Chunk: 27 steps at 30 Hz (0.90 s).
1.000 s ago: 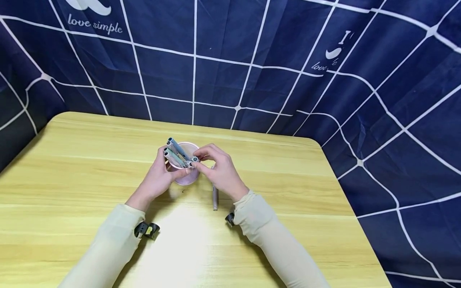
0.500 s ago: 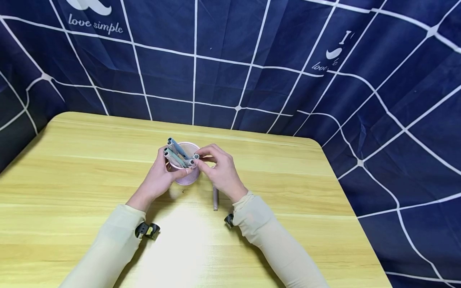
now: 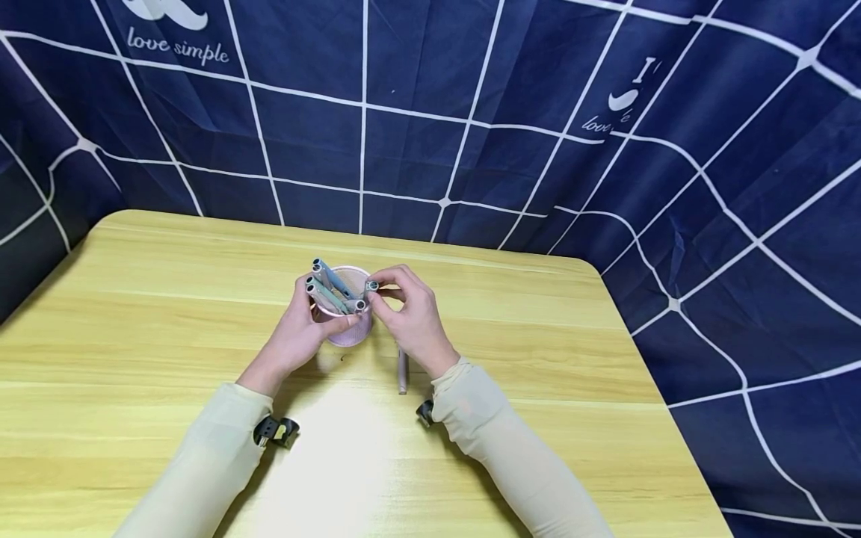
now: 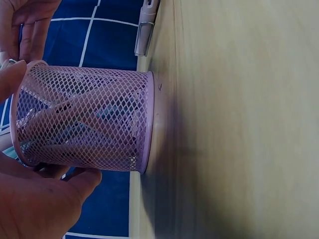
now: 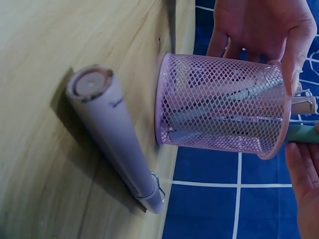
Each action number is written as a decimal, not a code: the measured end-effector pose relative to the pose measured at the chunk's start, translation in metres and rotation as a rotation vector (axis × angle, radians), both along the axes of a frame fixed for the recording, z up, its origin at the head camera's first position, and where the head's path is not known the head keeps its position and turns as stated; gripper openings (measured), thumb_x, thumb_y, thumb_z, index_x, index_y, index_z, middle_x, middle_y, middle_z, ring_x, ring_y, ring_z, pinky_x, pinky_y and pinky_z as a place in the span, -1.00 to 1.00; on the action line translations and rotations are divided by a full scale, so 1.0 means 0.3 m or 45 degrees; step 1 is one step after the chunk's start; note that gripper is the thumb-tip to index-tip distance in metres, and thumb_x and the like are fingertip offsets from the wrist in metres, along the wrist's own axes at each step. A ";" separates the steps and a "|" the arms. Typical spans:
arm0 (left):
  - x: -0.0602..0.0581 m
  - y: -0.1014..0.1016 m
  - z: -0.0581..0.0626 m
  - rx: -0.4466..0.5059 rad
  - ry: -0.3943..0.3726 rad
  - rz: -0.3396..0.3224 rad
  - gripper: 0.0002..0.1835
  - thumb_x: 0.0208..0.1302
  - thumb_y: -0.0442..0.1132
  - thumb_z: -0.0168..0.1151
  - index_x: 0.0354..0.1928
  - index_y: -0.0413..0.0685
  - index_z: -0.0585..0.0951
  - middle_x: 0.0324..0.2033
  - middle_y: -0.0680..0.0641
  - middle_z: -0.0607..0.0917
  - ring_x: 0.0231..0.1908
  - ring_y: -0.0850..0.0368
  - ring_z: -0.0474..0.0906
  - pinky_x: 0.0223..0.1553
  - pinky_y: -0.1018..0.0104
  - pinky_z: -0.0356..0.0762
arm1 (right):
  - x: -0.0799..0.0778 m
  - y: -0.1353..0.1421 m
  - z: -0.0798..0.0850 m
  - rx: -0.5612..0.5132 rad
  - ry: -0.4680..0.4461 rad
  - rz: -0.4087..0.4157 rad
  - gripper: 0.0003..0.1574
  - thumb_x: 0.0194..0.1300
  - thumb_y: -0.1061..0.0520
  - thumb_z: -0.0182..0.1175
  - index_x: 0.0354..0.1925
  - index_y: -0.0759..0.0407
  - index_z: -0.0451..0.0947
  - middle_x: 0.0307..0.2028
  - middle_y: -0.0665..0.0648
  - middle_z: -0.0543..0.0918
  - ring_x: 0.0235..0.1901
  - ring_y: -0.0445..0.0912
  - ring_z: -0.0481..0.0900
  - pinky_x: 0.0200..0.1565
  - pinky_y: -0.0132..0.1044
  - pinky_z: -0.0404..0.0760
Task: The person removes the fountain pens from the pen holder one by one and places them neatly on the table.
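A pink mesh pen cup (image 3: 350,333) stands on the wooden table, holding several pens that lean left, among them a blue pen (image 3: 336,279). My left hand (image 3: 296,330) grips the cup near its rim, thumb on the near side. Between thumb and fingers, my right hand (image 3: 415,317) pinches the top of a green pen (image 5: 302,133) at the cup's right side. The lower part of that pen is inside the cup, seen only through the mesh. Beside the cup, a pale purple pen (image 5: 117,139) with a metal clip lies on the table, partly below my right hand.
The light wooden table (image 3: 202,314) has rounded far corners. Behind it and along its right side hangs a dark blue curtain (image 3: 417,149) with white grid lines. Black straps (image 3: 276,431) with devices sit at both wrists.
My right hand has shifted slightly right and away along the rim, bringing the green pen's top apart from the neighbouring pens. My left hand and the cup stay in place.
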<state>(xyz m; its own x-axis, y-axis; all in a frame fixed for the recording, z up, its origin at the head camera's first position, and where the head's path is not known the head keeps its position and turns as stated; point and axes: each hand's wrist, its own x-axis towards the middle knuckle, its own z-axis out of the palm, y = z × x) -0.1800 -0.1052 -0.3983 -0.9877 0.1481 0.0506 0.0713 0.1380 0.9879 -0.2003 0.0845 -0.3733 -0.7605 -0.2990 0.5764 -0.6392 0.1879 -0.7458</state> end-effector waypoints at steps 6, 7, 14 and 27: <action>-0.002 0.004 -0.009 0.004 -0.006 0.000 -0.04 0.19 -0.23 0.42 0.42 -0.23 -0.04 0.27 -0.31 0.27 0.32 -0.18 0.20 0.36 0.01 0.09 | 0.000 0.006 0.006 -0.062 0.022 -0.049 -0.77 0.25 0.48 0.22 -0.10 0.40 0.55 -0.15 0.25 0.57 -0.12 0.04 0.60 -0.02 -0.20 0.62; -0.002 0.003 -0.011 0.008 -0.008 0.000 -0.05 0.20 -0.24 0.42 0.41 -0.22 -0.04 0.27 -0.31 0.27 0.31 -0.18 0.21 0.36 0.01 0.10 | 0.003 0.006 0.010 -0.078 0.026 -0.054 -0.77 0.25 0.50 0.21 -0.10 0.42 0.54 -0.15 0.29 0.56 -0.12 0.07 0.61 -0.03 -0.17 0.63; 0.008 -0.002 -0.013 0.003 0.000 -0.001 -0.06 0.21 -0.25 0.40 0.42 -0.21 -0.04 0.26 -0.30 0.29 0.30 -0.17 0.25 0.35 0.00 0.13 | 0.054 -0.003 0.096 -0.177 0.057 -0.052 -0.77 0.24 0.56 0.14 -0.09 0.58 0.46 -0.18 0.43 0.52 -0.16 0.24 0.58 -0.07 -0.02 0.65; -0.004 0.004 -0.021 0.037 0.025 -0.020 -0.09 0.21 -0.31 0.38 0.40 -0.24 -0.04 0.24 -0.33 0.27 0.27 -0.15 0.27 0.35 0.04 0.14 | -0.001 0.013 0.085 -0.324 0.075 -0.104 -0.73 0.24 0.56 0.16 -0.07 0.55 0.44 -0.16 0.43 0.56 -0.14 0.24 0.58 -0.06 -0.01 0.63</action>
<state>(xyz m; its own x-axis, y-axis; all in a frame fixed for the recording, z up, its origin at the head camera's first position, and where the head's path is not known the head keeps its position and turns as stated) -0.1811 -0.1041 -0.4048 -0.9840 0.1617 0.0747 0.0929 0.1080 0.9898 -0.2008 0.0884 -0.3479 -0.7390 -0.0776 0.6692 -0.6733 0.0520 -0.7375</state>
